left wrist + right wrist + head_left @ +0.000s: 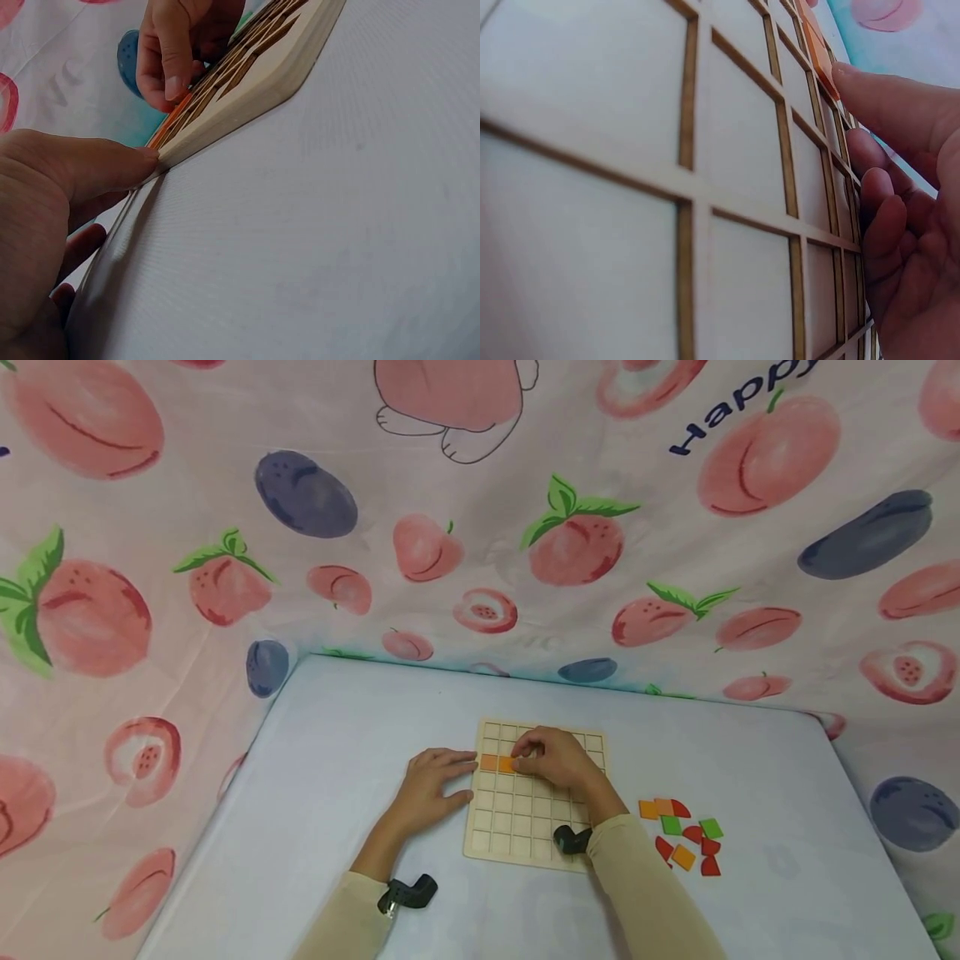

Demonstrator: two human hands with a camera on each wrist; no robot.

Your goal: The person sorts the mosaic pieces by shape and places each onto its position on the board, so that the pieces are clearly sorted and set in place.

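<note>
A pale wooden grid board [514,823] lies flat on the table, with square recesses across it. Two orange square tiles sit side by side in one row near its left edge: a duller tile [488,763] and a brighter tile [505,765]. My right hand [557,758] reaches over the board, its thumb and bent fingertips at the brighter tile; in the right wrist view the thumb [889,101] touches an orange tile [819,52]. Beside the board's left edge, my left hand [430,787] has its fingers extended against the rim; its thumb [112,161] touches the wooden side in the left wrist view.
Right of the board lies a loose group of pieces: orange squares [683,857], green squares [709,828] and red curved-edge pieces [710,866]. A white cloth [360,710] covers the table. Behind it hangs a fruit-printed curtain [465,485].
</note>
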